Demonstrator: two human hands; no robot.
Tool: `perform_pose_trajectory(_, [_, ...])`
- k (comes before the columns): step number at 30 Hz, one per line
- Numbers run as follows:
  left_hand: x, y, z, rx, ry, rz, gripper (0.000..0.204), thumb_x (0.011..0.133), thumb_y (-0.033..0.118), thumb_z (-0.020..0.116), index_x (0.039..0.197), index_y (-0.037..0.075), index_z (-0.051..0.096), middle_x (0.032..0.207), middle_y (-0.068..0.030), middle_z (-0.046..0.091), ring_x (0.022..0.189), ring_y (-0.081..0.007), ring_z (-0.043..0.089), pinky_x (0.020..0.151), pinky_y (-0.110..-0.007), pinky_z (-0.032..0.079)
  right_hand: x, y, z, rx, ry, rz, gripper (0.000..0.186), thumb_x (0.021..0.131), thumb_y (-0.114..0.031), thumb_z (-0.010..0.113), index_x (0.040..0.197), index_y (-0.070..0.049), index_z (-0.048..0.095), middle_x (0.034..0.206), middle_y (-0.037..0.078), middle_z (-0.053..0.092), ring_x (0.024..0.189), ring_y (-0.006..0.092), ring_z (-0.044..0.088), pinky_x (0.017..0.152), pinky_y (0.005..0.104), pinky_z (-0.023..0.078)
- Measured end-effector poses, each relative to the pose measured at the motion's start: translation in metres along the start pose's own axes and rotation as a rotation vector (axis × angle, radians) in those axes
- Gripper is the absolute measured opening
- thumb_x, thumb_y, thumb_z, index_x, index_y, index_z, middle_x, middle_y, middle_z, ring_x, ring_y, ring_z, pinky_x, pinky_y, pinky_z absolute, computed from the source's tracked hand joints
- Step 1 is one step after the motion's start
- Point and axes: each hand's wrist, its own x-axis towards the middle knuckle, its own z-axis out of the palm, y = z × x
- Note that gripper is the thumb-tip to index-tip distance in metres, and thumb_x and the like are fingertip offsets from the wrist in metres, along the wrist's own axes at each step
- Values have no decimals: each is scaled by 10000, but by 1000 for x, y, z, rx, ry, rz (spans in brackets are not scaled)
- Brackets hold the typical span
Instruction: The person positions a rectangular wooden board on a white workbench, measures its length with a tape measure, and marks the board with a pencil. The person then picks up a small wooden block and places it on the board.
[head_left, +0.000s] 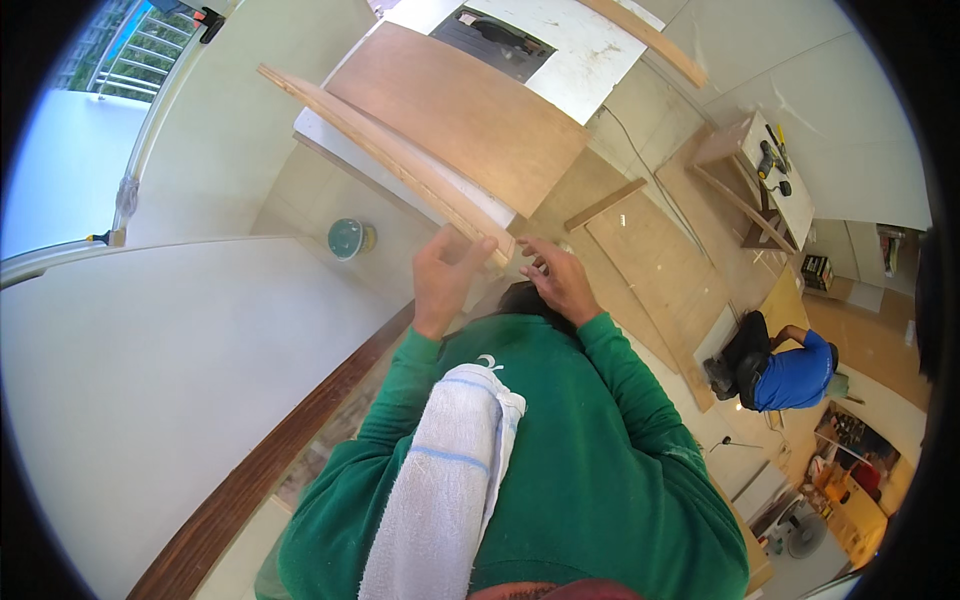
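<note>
A long, narrow wooden board [375, 150] slants over the side of a white-topped table [590, 70], its near end just before my chest. My left hand [445, 280] is closed on that near end, thumb along its edge. Close beside the same end, my right hand [562, 282] is raised with bent fingers a little apart; nothing shows in it. Whether its fingertips touch the board I cannot tell. A wide brown plywood sheet [460, 115] lies on the table alongside the board.
A dark rectangular panel [495, 42] lies on the table. A bucket with a teal top [346, 240] stands on the floor left. Plywood sheets [650, 260] cover floor at right, where a person in blue [795, 372] crouches. A drill [768, 160] rests on a small bench [790, 200].
</note>
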Motion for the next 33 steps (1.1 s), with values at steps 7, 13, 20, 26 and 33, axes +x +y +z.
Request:
perform_pose_trajectory(7, [4, 1, -10, 78, -28, 96, 217, 1028, 210, 847, 1035, 5, 775, 875, -37, 767, 819, -105, 691, 751, -307, 553, 2, 3, 2, 2, 3, -35, 581, 944, -98, 827, 1499, -139, 659, 1185, 145, 794, 905, 372, 755, 845, 472, 599])
perform_pose_trajectory(13, [24, 34, -53, 808, 279, 723, 475, 863, -107, 690, 1296, 82, 740, 1452, -143, 672, 1376, -356, 615, 1218, -507, 441, -3, 16, -1, -18, 23, -10, 585, 944, -107, 830, 1502, -126, 654, 1184, 146, 792, 920, 350, 766, 834, 453, 607])
perform_pose_trajectory(20, [54, 43, -89, 1268, -239, 643, 465, 819, -139, 670, 1154, 144, 824, 1307, -27, 808, 1309, -276, 693, 1272, -542, 403, -8, 49, -4, -44, -38, 133, 533, 964, -169, 816, 1470, -101, 666, 1152, 159, 822, 933, 328, 797, 861, 457, 615])
perform_pose_trajectory(26, [54, 35, -95, 1146, -215, 754, 307, 848, -94, 651, 987, 115, 828, 1124, -29, 832, 1162, -266, 720, 1182, -490, 466, -9, 77, 6, 110, -74, 218, 477, 1002, -225, 793, 1437, -67, 681, 1146, 184, 833, 952, 304, 798, 873, 421, 616])
perform_pose_trajectory(33, [59, 38, -90, 1153, -217, 734, 320, 844, -102, 648, 998, 105, 836, 1140, -39, 833, 1180, -288, 708, 1208, -492, 450, -8, 84, 13, 136, -126, 217, 421, 1036, -159, 783, 1425, -19, 702, 1122, 182, 818, 989, 235, 778, 898, 372, 617])
